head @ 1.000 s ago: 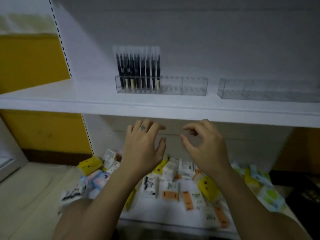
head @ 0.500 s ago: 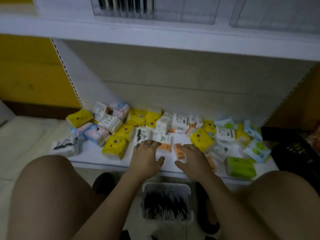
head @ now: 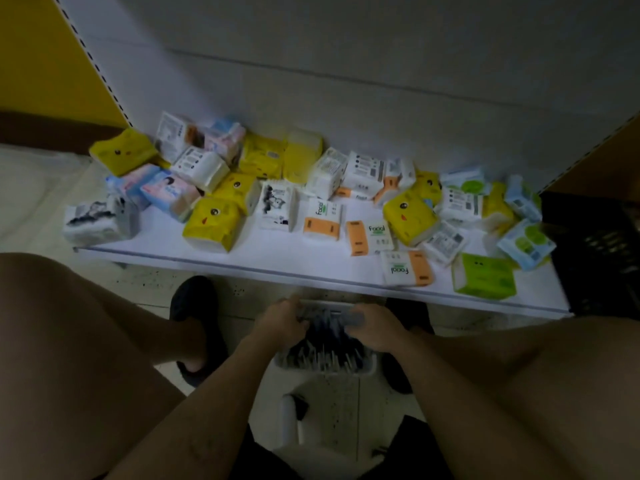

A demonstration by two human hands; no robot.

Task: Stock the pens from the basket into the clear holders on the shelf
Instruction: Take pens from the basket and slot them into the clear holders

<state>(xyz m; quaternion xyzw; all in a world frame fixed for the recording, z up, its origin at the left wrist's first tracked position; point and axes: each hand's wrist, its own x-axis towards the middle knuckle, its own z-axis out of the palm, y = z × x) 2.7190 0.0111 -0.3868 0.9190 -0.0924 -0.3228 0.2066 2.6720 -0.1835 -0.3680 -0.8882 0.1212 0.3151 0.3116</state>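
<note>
We are crouched over the basket (head: 325, 368), which sits on the floor between our feet, below the front edge of the low shelf (head: 277, 263), and the pens (head: 329, 342) lie in it as a dark, bristling heap. Our left hand (head: 280, 323) and right hand (head: 374, 329) both reach into its far end, fingers curled down among the pens, but motion blur smears them, so we cannot tell whether either hand has closed on anything; the pale streak under the right hand may be a pen or the basket's rim. We judge the pens light, stiff and smooth, apt to slide against each other and slip from a loose bunch, so a small bundle pinched round the middle of the barrels, all tips one way, should carry best. The holders are out of view above the frame. The near half of the basket is partly hidden by our forearms. Tissue packs (head: 214, 220) litter the shelf, and a dark crate (head: 595, 251) at its right end is cut off by the edge.
</note>
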